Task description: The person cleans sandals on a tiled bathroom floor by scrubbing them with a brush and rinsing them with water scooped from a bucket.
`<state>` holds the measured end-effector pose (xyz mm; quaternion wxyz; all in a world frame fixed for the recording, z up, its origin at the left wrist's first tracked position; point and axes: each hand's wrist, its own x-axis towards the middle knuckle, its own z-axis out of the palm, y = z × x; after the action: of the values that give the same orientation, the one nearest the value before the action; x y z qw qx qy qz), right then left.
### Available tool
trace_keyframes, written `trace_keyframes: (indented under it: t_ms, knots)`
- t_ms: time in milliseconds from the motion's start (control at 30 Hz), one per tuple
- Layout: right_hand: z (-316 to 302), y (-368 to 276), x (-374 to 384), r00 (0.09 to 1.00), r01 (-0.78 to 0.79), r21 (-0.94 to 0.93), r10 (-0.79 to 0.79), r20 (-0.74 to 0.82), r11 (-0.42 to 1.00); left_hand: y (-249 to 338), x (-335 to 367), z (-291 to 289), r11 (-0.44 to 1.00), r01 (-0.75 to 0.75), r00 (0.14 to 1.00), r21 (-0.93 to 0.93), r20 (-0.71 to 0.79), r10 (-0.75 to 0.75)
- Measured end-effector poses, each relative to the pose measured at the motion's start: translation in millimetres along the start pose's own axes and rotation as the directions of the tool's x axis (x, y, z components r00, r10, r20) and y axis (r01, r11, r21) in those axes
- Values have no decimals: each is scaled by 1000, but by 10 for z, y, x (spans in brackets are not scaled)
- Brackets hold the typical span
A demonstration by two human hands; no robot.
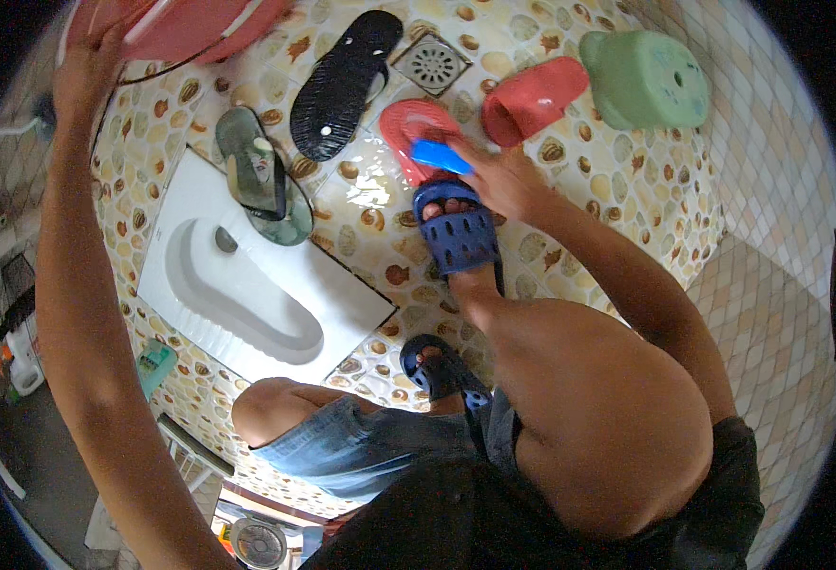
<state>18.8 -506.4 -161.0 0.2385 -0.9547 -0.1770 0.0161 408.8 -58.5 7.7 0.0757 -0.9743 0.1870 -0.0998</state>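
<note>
Our right hand (pixel 508 180) is closed on a blue tool (pixel 442 156), probably a brush; its underside is hidden. We hold it against or just above a red slipper (pixel 416 116), upper centre of the frame, seemingly to bear on the footbed. Toe of our blue sandal (pixel 461 239) overlaps the slipper's near end, which may keep it from sliding. Our left hand (pixel 90 62) is at the rim of a pink basin (pixel 204 27), upper left, perhaps steadying it; finger closure: we cannot tell. Floor drain (pixel 432 65) lies near the slipper, probably handy for runoff.
</note>
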Motion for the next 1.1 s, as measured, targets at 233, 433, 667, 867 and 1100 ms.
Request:
trace_keyframes:
  t_ms: [233,433,667,867,1100]
  knots:
    - [266,-307,447,993,-11,-5,10,-118,1000,-546,-69,77,986,30,999,162,39,-37]
    - [-4,16,392,913,-327,-159,354,200,932,25,-13,66,997,39,999,-61,-24,-41]
    - [-73,-99,-383,915,-399,202,374,150,894,-37,-33,-4,996,65,998,60,21,-66]
    - [80,158,546,956,-290,-6,290,43,957,63,-39,70,997,61,997,-43,-38,-63]
    - [88,-13,95,938,-347,39,347,2,937,-55,18,-14,979,134,980,151,129,-154]
